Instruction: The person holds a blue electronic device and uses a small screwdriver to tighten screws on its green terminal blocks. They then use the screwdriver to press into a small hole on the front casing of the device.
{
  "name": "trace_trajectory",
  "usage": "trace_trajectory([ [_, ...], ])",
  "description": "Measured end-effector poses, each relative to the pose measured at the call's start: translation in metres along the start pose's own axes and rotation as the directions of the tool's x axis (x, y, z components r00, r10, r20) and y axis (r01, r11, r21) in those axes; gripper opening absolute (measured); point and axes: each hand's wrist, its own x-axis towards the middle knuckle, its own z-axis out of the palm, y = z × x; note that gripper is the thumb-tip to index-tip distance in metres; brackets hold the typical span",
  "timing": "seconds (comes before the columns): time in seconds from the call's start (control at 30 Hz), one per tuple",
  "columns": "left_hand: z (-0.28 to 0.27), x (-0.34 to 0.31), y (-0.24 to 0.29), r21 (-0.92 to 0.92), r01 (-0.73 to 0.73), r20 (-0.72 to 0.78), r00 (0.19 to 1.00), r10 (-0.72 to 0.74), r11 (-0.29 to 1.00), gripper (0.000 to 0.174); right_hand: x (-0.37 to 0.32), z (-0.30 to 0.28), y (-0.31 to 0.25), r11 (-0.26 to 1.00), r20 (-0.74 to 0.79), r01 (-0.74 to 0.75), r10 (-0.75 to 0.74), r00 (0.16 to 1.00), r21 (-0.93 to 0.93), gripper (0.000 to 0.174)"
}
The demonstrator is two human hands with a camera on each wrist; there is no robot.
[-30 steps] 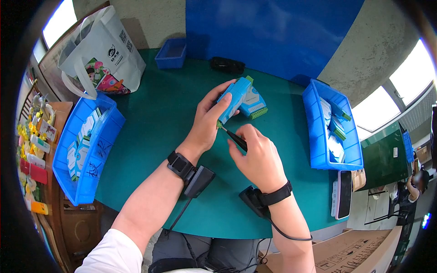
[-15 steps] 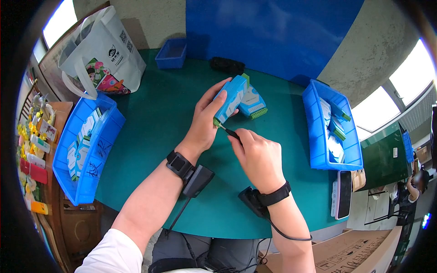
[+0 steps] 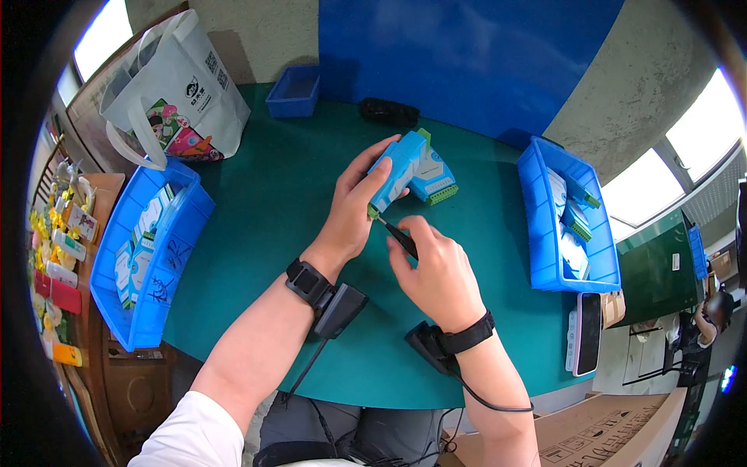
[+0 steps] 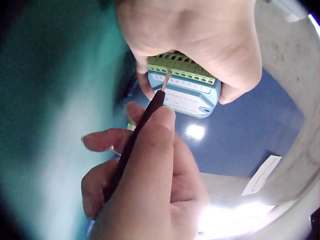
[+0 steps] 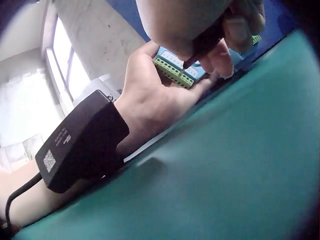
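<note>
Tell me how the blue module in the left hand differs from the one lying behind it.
The held module is gripped by the left hand; the lying module rests on the table. The screwdriver meets the held module's terminal strip; no tool touches the lying module's visible part. In the head view, the left hand partly covers the held module, which partly hides the lying module. Both have blue housings and green terminals.

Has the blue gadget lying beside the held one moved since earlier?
No: in the head view, the lying gadget keeps its place against the black object behind.
</note>
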Motion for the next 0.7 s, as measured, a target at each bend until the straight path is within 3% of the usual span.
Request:
trace_trajectory([
  [0.2, -0.0006, 0.0, 0.001, -0.062, 0.021, -0.016, 1.0, -0.022, 0.998, 0.056, -0.0011, 0.002, 0.009, 0.998, -0.034, 0.058, -0.058, 0.998, -0.011, 0.018],
  [0.4, -0.0005, 0.0006, 0.0008, -0.092, 0.027, -0.034, 0.999, -0.03, 0.995, 0.057, 0.0019, -0.0064, 0.0044, 0.962, -0.032, 0.078, -0.09, 0.995, -0.262, 0.017],
  [0.7, -0.0013, 0.0, 0.0017, -0.057, 0.022, -0.028, 0.999, -0.024, 0.998, 0.057, 0.0004, -0.0001, 0.0041, 0.973, -0.03, 0.072, -0.081, 0.996, -0.219, 0.017],
])
